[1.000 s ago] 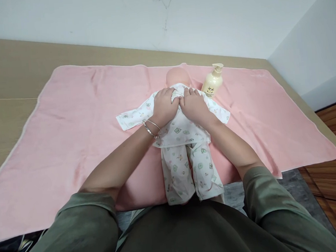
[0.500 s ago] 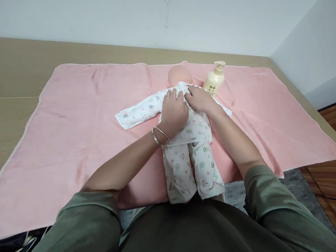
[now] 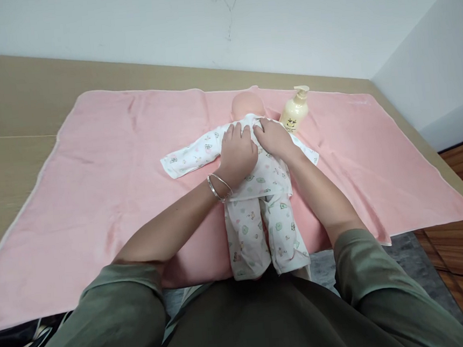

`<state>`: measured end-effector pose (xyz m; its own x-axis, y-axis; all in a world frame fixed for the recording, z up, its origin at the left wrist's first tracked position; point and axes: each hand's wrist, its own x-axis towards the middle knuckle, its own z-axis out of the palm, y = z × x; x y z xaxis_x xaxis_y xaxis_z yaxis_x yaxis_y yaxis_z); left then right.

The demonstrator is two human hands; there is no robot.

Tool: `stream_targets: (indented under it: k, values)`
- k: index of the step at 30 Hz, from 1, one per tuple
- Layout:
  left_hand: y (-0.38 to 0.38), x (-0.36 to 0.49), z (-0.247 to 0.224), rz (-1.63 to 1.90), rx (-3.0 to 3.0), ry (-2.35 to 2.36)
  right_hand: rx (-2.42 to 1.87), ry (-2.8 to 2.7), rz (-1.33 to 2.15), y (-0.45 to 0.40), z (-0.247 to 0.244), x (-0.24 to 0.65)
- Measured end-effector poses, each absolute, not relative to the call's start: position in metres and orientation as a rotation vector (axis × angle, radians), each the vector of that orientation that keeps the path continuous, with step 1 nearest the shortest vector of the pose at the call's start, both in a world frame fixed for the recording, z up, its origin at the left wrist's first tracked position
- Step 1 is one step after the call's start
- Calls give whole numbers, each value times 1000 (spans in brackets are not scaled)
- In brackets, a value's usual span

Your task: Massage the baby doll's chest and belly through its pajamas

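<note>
Left hand point(image 3: 238, 154) lay open, right hand point(image 3: 276, 137) indeterminate; beneath, we judged the doll point(image 3: 267, 178) light, soft-clothed, best held midbody.

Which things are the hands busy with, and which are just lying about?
Being used:
- printed shirt, under the left hand and right hand
- doll, wearing it
- pink cloth, under the doll

Probably just lying about:
- pump bottle, on the cloth, not touched
- dark thing at the bottom left corner, too cut off to name

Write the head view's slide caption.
Left hand and right hand on a bald doll in white printed clothes, pink blanket beneath.
</note>
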<state>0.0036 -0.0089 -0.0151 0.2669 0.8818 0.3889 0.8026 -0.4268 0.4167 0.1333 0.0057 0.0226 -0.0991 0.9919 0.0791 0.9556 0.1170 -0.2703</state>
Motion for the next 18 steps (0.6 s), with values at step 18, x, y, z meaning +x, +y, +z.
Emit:
stream_targets:
  k: [18]
  values:
    - [15, -7, -36, 1107, 2143, 1566, -1866, -2142, 237, 0, 25, 124]
